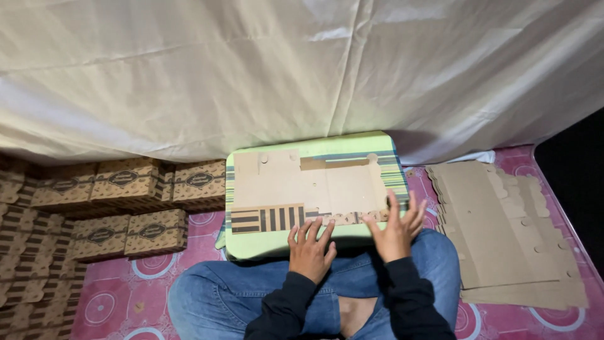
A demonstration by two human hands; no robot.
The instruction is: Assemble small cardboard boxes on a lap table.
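**Flat carton blank on green lap board, both hands at its near edge**

Far left: folded brown boxes (126, 208) stacked in rows on the pink patterned floor mat (113, 296), dark oval labels on the lids, more stacks running down the left edge. Centre: a light green board (251, 245) serves as worktop, resting over the person's knees in blue jeans (214, 296). On it lies an unfolded cardboard blank (296, 182), plain brown side up, striped printed flap showing at its lower left.

Left hand (310, 252): fingers spread and loose, fingertips touching the blank's near edge, palm over the board's front rim, nothing clasped. Right hand (396, 230): fingers splayed, pressing flat on the blank's lower right corner, nothing gripped. Dark sleeves on both arms.

Right: a pile of flat cardboard blanks (509, 233) on the mat, just beside the right knee, apart from the board. Behind everything hangs a pale cream sheet (302, 69).
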